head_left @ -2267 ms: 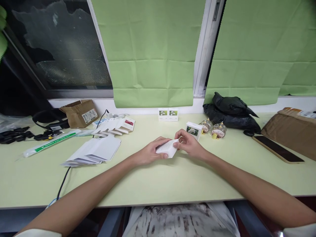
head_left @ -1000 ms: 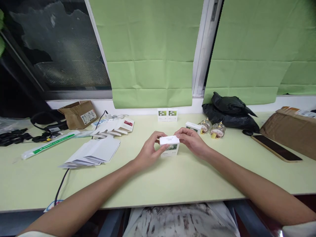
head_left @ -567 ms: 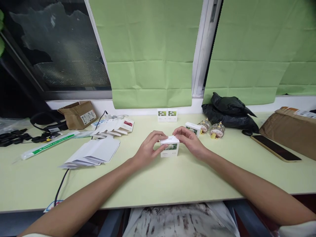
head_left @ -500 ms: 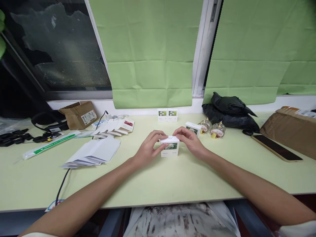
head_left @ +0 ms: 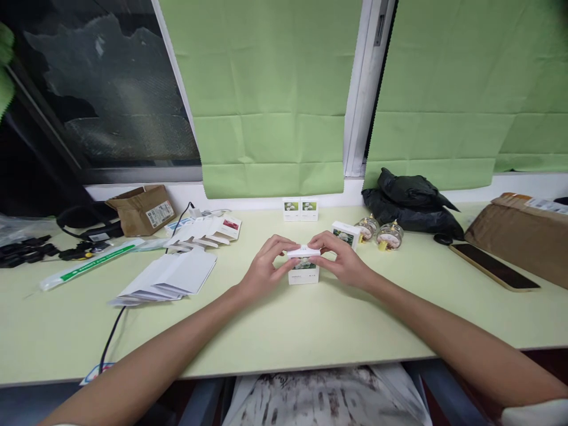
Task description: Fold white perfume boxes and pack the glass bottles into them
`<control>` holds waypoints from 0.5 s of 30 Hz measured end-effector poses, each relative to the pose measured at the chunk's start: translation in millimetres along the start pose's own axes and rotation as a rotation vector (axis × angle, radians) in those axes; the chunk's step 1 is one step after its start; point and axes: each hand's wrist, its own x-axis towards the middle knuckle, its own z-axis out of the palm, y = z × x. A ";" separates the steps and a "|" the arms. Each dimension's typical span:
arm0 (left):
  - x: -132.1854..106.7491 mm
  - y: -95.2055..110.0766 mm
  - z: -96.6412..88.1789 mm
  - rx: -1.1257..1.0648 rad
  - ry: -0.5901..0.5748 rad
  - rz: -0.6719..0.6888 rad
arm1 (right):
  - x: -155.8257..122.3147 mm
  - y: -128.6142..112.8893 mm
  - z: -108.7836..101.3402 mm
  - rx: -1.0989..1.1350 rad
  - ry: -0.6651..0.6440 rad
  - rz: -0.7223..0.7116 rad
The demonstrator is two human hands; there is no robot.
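A small white carton with a flower picture (head_left: 303, 270) stands upright on the pale green table (head_left: 275, 331), in the middle. My left hand (head_left: 267, 267) grips its left side with curled fingers, the thumb on the front. My right hand (head_left: 339, 258) holds the right side, its fingertips pressing on the top flap. Both hands meet over the lid.
Behind stand two matching cartons (head_left: 300, 209), and a third (head_left: 345, 232) lies beside two small glass jars (head_left: 383, 232). A stack of flat white blanks (head_left: 167, 276) and printed cards (head_left: 208, 230) lie to the left. A phone (head_left: 493, 266), a black bag (head_left: 415, 201) and brown parcels sit to the right.
The folded carton was turned upright and set on the table. My fingers have moved over its top and now press the lid flap down.
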 end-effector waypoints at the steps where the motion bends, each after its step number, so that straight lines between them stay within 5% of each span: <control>1: -0.5 0.0 -0.9 -0.005 -0.029 -0.020 | -0.6 -0.7 -1.2 -0.046 -0.013 -0.009; 4: -2.5 -1.6 -2.5 0.004 -0.120 -0.118 | -1.3 -0.5 -7.0 -0.234 -0.023 -0.052; 8: -3.3 -8.3 -2.1 0.078 -0.116 -0.228 | 2.6 9.9 -23.2 -0.559 0.194 -0.045; 12: -1.5 -22.6 -4.1 0.119 -0.026 -0.283 | 4.5 31.6 -40.3 -0.748 0.410 0.134; 15: 0.2 -35.4 -7.7 0.130 0.055 -0.317 | 1.1 48.4 -42.7 -0.694 0.402 0.303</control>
